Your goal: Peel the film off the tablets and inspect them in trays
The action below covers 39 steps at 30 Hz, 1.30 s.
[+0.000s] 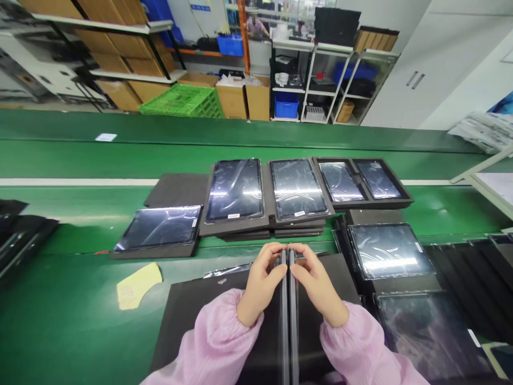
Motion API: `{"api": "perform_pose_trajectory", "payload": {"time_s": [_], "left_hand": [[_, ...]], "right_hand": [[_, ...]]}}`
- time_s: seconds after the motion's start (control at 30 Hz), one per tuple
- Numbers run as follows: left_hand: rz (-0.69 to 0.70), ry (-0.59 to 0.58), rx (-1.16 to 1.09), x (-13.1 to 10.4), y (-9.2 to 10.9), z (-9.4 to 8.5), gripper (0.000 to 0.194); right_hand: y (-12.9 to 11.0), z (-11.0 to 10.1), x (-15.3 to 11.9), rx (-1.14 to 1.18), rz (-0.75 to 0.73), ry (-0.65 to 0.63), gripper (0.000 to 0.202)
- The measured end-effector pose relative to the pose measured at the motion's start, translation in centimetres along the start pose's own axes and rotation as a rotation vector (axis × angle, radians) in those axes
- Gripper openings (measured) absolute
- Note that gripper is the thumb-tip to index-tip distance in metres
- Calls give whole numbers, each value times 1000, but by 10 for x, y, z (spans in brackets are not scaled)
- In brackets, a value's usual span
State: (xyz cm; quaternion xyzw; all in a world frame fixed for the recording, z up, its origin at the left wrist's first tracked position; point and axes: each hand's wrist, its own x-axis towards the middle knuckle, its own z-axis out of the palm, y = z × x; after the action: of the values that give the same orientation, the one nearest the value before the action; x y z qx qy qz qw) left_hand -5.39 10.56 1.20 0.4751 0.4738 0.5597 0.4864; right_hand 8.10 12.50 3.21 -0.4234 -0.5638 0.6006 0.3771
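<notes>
Two thin grey-edged panels stand upright side by side in front of me, the left panel [285, 326] and the right panel [294, 326], with a narrow gap between them. My left hand [262, 280] is closed on the far end of the left panel, thumb on its near side and fingers curled over the top. In the same way my right hand [316, 283] grips the right panel's far end. Both stand over a black sheet [192, 321] on the bench. A shiny strip [228, 270] lies just beyond the sheet's left part.
Foam trays with screens [236, 190] lie ahead on the green bench [72, 299], another screen [160, 227] to the left. More screens [390, 251] are stacked at right. A yellow paper [138, 286] lies left. Shelves [312, 45] and a distant person [256, 27] are behind.
</notes>
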Motion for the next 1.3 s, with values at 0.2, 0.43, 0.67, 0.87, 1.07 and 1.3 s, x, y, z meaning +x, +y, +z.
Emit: {"api": "perform_pose_trajectory", "payload": {"time_s": [0.2,0.43,0.67,0.87,1.07,1.3], "left_hand": [[22,-13,-37,-1,-5,-3,28],[136,-168,-74,-5,-10,-11,46],[142,-156,-40,-7,-8,-10,44],[129,-153,-29,-5,-6,-10,44],[177,-248,-44,-9,-14,-14,62],[175,-245,-55,-7,-17,-11,65]], "right_hand": [[3,0,-1,-19,-1,-18,32],[3,-6,-7,-29,-31,-131,51],[0,-3,-7,8,14,-112,53],[-1,-2,-7,55,5,-113,52],[3,-7,-11,19,17,-180,67],[13,-8,-12,19,-21,-126,70]]}}
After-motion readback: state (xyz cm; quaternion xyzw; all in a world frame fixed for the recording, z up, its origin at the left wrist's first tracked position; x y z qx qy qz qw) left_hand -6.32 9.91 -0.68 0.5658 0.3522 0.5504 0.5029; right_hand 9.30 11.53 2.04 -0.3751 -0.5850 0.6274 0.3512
